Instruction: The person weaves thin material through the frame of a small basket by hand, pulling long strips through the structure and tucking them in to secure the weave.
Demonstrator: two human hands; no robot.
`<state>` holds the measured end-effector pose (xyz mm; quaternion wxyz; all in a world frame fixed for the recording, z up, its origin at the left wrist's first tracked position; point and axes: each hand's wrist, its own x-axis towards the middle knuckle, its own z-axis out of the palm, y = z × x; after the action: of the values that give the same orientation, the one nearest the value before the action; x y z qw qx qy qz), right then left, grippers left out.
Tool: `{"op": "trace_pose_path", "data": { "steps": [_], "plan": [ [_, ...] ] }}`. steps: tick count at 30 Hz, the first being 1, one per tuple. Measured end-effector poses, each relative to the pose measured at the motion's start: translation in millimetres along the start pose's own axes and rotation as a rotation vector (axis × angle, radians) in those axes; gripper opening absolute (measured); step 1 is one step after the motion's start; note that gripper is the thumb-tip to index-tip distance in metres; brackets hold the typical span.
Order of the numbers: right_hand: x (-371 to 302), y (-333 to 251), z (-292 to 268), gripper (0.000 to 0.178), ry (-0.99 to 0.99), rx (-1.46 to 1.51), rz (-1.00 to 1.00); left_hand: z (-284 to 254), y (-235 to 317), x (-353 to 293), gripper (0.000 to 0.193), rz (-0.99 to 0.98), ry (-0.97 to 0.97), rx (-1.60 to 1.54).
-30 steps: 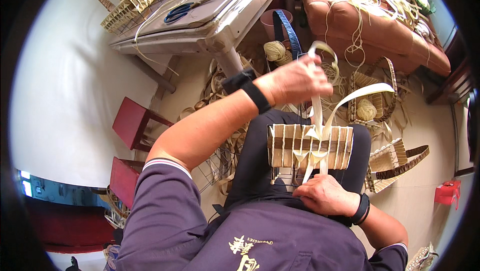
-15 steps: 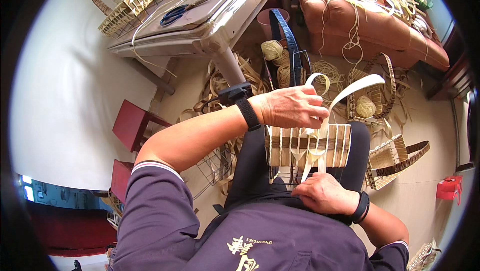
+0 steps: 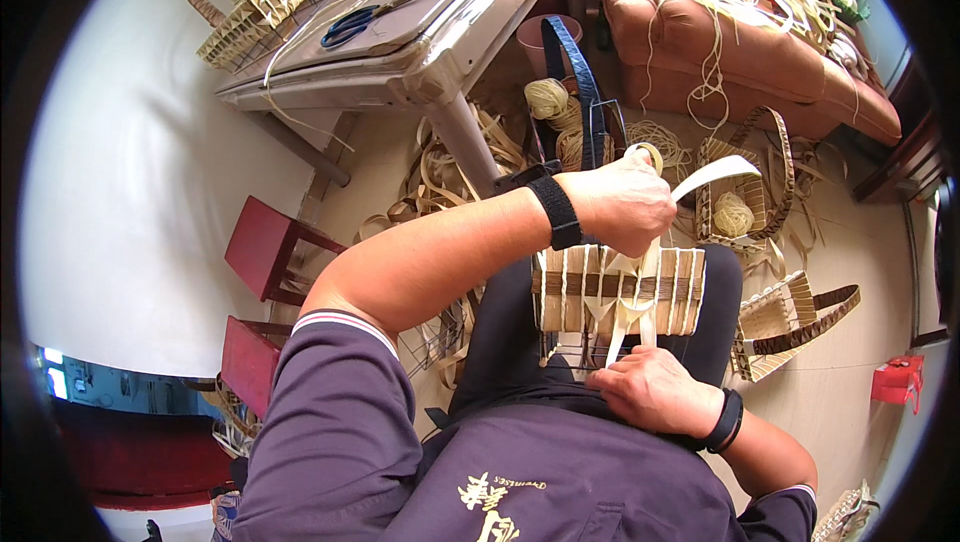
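A small basket (image 3: 560,314) with a wire frame, pale slats and a brown band rests across my thighs. White strands cross it, and a wide cream strip (image 3: 724,173) is threaded through its middle, forming folded points. My left hand (image 3: 628,204) is closed around this strip above the basket's far edge; a loop and a loose end stick out past the fingers. At the near edge, my right hand (image 3: 650,389) is closed where the strip's lower lengths run to it. Its fingertips are partly hidden.
Blue-handled scissors (image 3: 350,28) lie on the table (image 3: 430,77) at far left. Finished-looking baskets stand right, one holding a yarn ball (image 3: 733,214). Loose strips cover the brown sofa (image 3: 690,52) and floor. Red stools (image 3: 262,247) stand left; a red box (image 3: 898,379) lies right.
My left hand has moved right and slightly toward me, closing more tightly round the cream strip and covering more of it. My right hand and the basket have barely shifted.
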<state>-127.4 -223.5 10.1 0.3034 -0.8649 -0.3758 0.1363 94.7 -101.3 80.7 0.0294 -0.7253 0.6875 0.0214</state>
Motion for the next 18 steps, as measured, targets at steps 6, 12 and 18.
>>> {"op": "trace_pose_path", "data": {
  "steps": [6,12,18],
  "plan": [
    [-2,-17,-15,0.052,0.179,-0.111,0.347,-4,7,0,0.01,-0.124,0.082,0.028],
    [0,-13,-8,0.035,0.177,-0.214,0.339,-6,16,8,0.009,-0.228,0.165,0.088],
    [8,-12,-10,0.008,-0.102,-0.346,-0.06,3,-12,5,0.006,-0.013,0.061,0.148]
  ]
}}
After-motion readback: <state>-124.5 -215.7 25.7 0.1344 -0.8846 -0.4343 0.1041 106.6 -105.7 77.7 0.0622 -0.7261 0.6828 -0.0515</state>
